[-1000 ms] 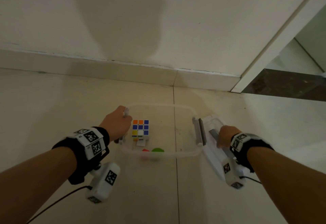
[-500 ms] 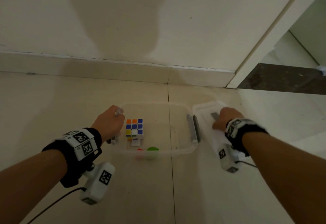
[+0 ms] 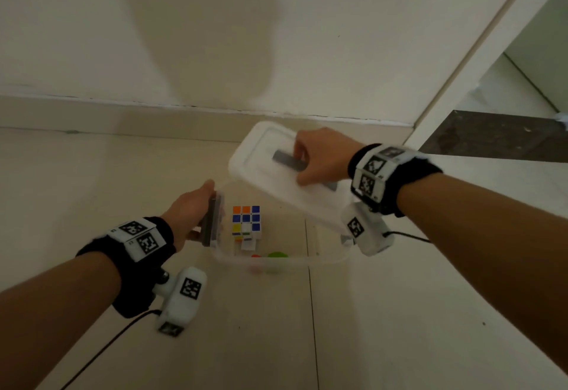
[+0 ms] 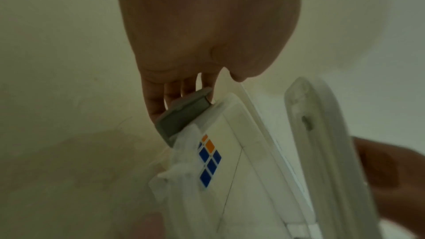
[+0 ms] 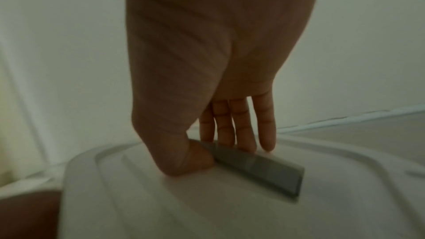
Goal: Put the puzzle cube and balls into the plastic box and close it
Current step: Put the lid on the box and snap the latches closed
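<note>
A clear plastic box [image 3: 322, 259] sits on the floor. Inside are the puzzle cube [image 3: 246, 223], a red ball [image 3: 255, 256] and a green ball [image 3: 277, 255] by the near wall. My left hand [image 3: 201, 205] grips the grey latch [image 3: 211, 223] at the box's left end; the left wrist view shows its fingers [image 4: 170, 95] behind that latch [image 4: 181, 115] and the cube [image 4: 208, 159] beside it. My right hand [image 3: 302, 165] pinches the grey handle [image 3: 287, 159] of the white lid [image 3: 261, 171], which hangs tilted over the box's far right part. In the right wrist view, thumb and fingers [image 5: 241, 130] clamp the handle [image 5: 262, 168].
The wall and skirting board [image 3: 123, 119] run just behind the box. A white door frame [image 3: 461, 82] and a dark threshold [image 3: 491, 134] lie at the far right. Pale floor tiles [image 3: 276, 328] spread in front and to the left.
My right hand has lifted the lid off the floor at the box's right and carried it up and left, over the box. My left hand has stayed on the left latch.
</note>
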Demonstrator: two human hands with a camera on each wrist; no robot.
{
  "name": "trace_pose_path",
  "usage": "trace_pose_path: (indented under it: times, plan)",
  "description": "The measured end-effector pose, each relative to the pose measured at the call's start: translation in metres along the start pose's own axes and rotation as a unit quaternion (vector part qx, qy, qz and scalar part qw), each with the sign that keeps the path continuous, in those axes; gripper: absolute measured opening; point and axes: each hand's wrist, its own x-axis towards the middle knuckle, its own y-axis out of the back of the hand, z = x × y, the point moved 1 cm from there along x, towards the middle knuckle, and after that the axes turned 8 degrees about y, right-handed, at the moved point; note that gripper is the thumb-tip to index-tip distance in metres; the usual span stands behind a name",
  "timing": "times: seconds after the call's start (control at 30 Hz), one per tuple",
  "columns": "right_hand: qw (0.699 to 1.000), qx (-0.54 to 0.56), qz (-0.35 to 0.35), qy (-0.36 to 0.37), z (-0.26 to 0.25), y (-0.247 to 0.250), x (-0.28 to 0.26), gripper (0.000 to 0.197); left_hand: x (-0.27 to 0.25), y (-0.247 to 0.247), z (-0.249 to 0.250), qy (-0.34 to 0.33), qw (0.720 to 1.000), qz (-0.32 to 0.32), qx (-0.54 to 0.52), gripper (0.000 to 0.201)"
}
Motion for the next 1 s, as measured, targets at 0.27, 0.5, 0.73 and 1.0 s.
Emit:
trace_pose_path:
  times: [0.27, 0.5, 0.73, 1.0]
  plan:
    - [0.988, -0.07, -0.083, 0.112, -0.046, -0.037, -0.006, 0.042, -0.001, 0.017, -0.003, 0.031, 0.996, -0.053, -0.072, 0.066]
    - [0.982, -0.089, -0.068, 0.149, -0.05, -0.058, -0.014, 0.035, -0.004, 0.012, -0.006, 0.003, 0.998, -0.054, -0.017, 0.047]
    - [0.985, -0.086, -0.058, 0.138, -0.041, -0.052, -0.007, 0.034, -0.003, 0.011, -0.007, -0.012, 0.999, -0.047, 0.015, 0.046]
    - [0.992, -0.029, -0.061, 0.107, -0.025, -0.052, -0.002, 0.031, -0.003, 0.008, -0.008, -0.008, 0.999, -0.043, 0.023, 0.039]
